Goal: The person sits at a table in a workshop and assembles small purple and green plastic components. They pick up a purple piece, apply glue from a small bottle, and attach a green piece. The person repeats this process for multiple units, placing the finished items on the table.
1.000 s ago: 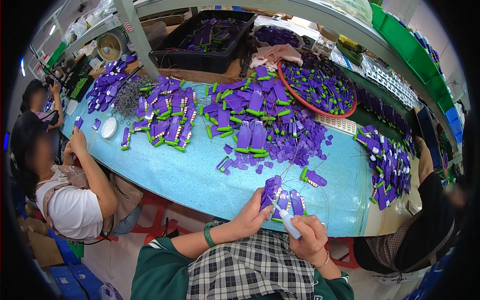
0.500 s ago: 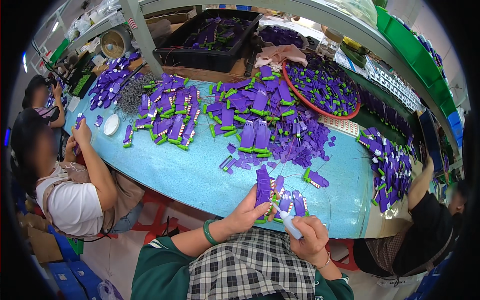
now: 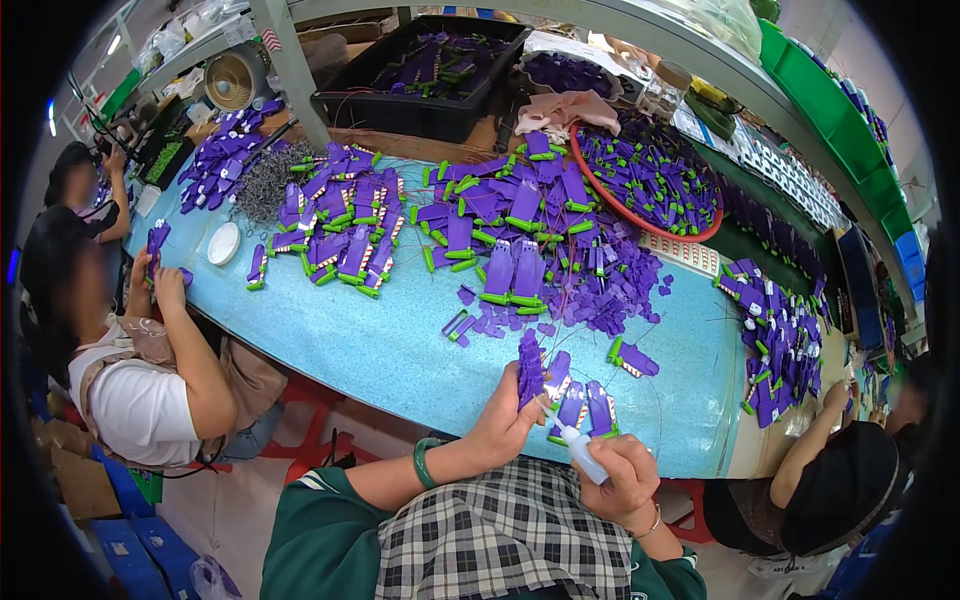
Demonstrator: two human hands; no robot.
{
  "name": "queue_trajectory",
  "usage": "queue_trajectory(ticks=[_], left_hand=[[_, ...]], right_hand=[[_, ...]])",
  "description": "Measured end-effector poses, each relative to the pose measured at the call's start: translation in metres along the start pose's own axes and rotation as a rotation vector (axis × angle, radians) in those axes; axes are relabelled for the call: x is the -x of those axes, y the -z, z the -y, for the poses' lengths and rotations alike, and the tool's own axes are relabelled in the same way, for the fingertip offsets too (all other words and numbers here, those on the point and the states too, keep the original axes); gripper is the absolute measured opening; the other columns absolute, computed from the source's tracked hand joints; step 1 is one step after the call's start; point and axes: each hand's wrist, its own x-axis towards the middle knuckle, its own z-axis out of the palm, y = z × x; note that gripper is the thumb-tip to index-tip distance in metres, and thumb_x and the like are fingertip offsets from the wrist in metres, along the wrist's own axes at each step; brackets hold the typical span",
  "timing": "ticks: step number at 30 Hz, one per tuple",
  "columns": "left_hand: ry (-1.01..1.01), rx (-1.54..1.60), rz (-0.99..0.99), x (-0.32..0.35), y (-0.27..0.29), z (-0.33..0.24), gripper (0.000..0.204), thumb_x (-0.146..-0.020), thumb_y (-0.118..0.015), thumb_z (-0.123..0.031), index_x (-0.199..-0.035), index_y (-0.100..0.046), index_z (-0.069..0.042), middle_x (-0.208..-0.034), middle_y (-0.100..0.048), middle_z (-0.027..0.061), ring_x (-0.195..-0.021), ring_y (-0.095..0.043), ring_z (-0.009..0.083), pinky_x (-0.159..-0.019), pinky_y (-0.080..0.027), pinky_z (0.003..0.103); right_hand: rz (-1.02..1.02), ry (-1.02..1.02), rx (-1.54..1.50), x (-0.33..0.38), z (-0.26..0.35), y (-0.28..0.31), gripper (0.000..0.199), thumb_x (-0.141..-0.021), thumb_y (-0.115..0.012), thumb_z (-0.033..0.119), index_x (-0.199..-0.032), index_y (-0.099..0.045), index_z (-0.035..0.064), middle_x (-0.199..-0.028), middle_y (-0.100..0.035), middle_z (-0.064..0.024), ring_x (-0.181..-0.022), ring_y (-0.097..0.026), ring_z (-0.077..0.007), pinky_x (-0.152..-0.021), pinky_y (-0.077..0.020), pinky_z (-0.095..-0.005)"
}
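My left hand (image 3: pixel 498 425), with a green bangle at the wrist, grips a purple plastic part (image 3: pixel 530 368) that is tilted up above the table's near edge. In my right hand (image 3: pixel 622 478) is a small translucent squeeze bottle (image 3: pixel 584 455) with a thin nozzle. The nozzle tip points up and left at the lower edge of the purple part; whether it touches cannot be made out. Just beyond my hands lie a few purple parts with green ends and striped edges (image 3: pixel 600 408). Another such part with a wire (image 3: pixel 633 358) rests farther right.
Heaps of purple-green parts (image 3: pixel 350 225) and small purple pieces (image 3: pixel 600 290) cover the blue table (image 3: pixel 400 350). A red-rimmed basket (image 3: pixel 718 215) and a black tray (image 3: pixel 400 118) stand behind. A white dish (image 3: pixel 224 243) sits left. Co-workers sit at both sides; a metal shelf beam spans above.
The purple part in my left hand has turned more edge-on, and my right hand stays close with the bottle. The right co-worker's arm came down toward the table; the left co-worker's hands shifted.
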Motion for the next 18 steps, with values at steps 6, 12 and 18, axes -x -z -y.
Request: queue_trajectory(ticks=[6,12,18], left_hand=[[-0.202,-0.271,-0.055,0.0,0.0,0.015,0.043,-0.097,-0.046,-0.007,-0.133,-0.028,0.008,-0.104,-0.054,0.0127,-0.09,-0.056,0.0165,-0.081,-0.047,0.03],[-0.257,-0.414,-0.072,-0.001,0.002,0.019,0.046,-0.097,-0.046,-0.007,-0.134,-0.025,0.011,-0.108,-0.054,0.0146,-0.095,-0.057,0.0189,-0.085,-0.047,0.031],[-0.055,-0.141,-0.016,-0.001,0.008,0.008,0.039,-0.096,-0.047,-0.007,-0.13,-0.031,0.005,-0.111,-0.054,0.0151,-0.095,-0.059,0.0186,-0.082,-0.048,0.031]], right_hand=[[0.009,-0.001,0.013,-0.002,0.001,-0.002,0.043,-0.063,-0.078,-0.003,-0.102,-0.061,0.0041,-0.082,-0.06,-0.0096,-0.061,-0.06,-0.0203,-0.05,-0.0468,-0.0284],[-0.003,-0.019,0.002,-0.006,0.004,-0.003,0.033,-0.064,-0.076,-0.005,-0.094,-0.065,0.0011,-0.079,-0.062,-0.0081,-0.063,-0.063,-0.0206,-0.05,-0.0489,-0.0283],[0.023,-0.031,0.003,-0.002,-0.001,-0.005,0.04,-0.063,-0.076,-0.005,-0.099,-0.061,0.0041,-0.082,-0.06,-0.0103,-0.063,-0.061,-0.0227,-0.052,-0.0476,-0.0303]])
